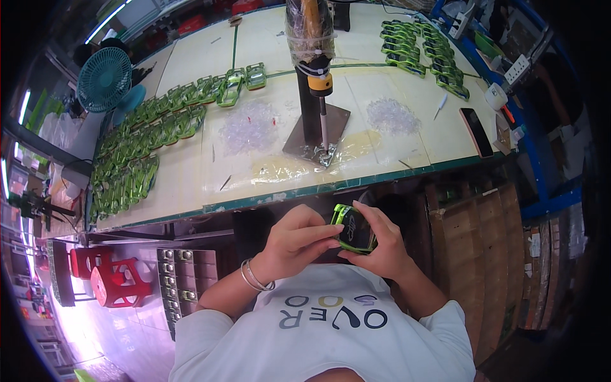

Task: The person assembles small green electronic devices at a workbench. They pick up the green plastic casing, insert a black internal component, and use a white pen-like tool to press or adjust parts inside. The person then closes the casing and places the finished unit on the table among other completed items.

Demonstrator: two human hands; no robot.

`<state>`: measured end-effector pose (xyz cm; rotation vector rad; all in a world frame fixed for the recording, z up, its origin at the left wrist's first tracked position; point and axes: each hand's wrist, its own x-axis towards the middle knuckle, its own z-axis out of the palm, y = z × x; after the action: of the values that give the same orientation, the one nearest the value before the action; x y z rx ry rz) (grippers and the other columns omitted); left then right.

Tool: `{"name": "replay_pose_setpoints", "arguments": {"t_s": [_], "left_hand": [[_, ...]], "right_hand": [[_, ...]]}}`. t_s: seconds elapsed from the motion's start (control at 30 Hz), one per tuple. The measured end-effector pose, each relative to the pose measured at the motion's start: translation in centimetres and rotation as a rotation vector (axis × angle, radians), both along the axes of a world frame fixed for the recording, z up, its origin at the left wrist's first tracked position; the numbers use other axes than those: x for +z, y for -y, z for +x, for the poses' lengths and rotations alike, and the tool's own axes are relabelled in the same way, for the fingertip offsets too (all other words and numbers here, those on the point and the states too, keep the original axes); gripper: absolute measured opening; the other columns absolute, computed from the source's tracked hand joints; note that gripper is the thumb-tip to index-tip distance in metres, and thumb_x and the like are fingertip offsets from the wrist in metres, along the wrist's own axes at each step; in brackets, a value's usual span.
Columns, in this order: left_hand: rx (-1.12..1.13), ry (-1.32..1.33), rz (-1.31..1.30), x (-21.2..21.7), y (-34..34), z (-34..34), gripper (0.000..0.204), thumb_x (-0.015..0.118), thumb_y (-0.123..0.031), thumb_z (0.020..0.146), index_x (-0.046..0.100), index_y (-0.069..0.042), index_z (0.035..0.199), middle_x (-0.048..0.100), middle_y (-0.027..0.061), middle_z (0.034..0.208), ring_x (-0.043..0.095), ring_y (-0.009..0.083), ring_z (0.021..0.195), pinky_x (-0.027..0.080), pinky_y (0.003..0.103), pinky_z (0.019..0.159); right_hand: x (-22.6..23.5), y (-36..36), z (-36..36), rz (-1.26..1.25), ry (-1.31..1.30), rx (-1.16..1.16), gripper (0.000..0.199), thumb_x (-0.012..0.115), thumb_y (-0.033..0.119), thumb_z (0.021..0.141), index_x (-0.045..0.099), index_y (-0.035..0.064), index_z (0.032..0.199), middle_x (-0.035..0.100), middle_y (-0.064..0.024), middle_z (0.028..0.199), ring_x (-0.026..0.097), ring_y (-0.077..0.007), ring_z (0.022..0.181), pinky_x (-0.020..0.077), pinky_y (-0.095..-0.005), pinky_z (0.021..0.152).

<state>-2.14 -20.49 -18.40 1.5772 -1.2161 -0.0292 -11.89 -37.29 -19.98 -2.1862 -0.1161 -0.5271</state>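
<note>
Batch work, apparently midway, about an upright soldering-iron stand [311, 114]. In front of the stand, one green-rimmed case [356, 230] is in hand: the left hand [299, 235] pinches its left rim; the right hand [386, 245] clasps its opposite side. Rows of green frames [156, 135] lie left of the stand, a second group of frames [402, 52] beyond it to the right; which are finished cannot be told. Clear plastic bits [248, 128] left of the stand lie loose, presumably unused.

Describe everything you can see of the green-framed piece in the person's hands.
The green-framed piece has a glossy, bright-green, plastic-looking rim around a dark face with a pale looping mark. It is held tilted, off the table and short of its near edge. The left hand touches its left edge; the right hand grips the opposite side. Its back is hidden.
</note>
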Motion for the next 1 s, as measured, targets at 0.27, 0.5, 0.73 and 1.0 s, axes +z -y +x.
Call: {"name": "replay_pose_setpoints", "arguments": {"t_s": [0.27, 0.5, 0.73, 1.0], "left_hand": [[0.02, 0.07, -0.004, -0.1, -0.1, 0.2, 0.032, 0.07, -0.003, 0.061, 0.062, -0.003, 0.092, 0.053, 0.0067, 0.07, 0.049, 0.0176, 0.061, 0.04, 0.026, 0.052], [0.612, 0.031, 0.112, -3.4, -3.5, 5.1, 0.019, 0.064, -0.002, 0.068, 0.061, 0.0, 0.087, 0.053, 0.0105, 0.073, 0.053, 0.0212, 0.066, 0.041, 0.027, 0.06], [0.992, 0.321, 0.498, -9.3, -9.2, 11.0, 0.021, 0.056, -0.004, 0.073, 0.057, 0.003, 0.093, 0.051, 0.0127, 0.082, 0.047, 0.0264, 0.082, 0.037, 0.036, 0.075], [0.118, -0.912, -0.216, -7.8, 1.0, -3.9, 0.043, 0.058, -0.011, 0.077, 0.041, 0.001, 0.115, 0.051, 0.0083, 0.102, 0.049, 0.0168, 0.094, 0.039, 0.028, 0.083]], "right_hand": [[-0.3, 0.0, 0.2, -0.009, 0.004, 0.004, 0.072, 0.077, 0.016, 0.053, 0.045, 0.0037, 0.115, 0.055, -0.0126, 0.096, 0.057, -0.0241, 0.075, 0.048, -0.0303, 0.063], [-1.1, 0.2, -0.3, 0.096, -0.117, -0.042, 0.074, 0.077, 0.017, 0.054, 0.042, 0.0046, 0.119, 0.054, -0.0123, 0.098, 0.055, -0.0212, 0.072, 0.047, -0.0294, 0.065], [-1.8, 0.2, -0.6, 0.223, -0.303, -0.023, 0.076, 0.077, 0.015, 0.057, 0.039, 0.0051, 0.121, 0.051, -0.0122, 0.106, 0.054, -0.0178, 0.084, 0.046, -0.0283, 0.073], [-3.9, -2.8, 0.3, 0.057, -0.27, -0.042, 0.074, 0.07, 0.025, 0.066, 0.03, 0.0037, 0.125, 0.044, -0.0169, 0.108, 0.049, -0.0313, 0.098, 0.0423, -0.0353, 0.08]]}}
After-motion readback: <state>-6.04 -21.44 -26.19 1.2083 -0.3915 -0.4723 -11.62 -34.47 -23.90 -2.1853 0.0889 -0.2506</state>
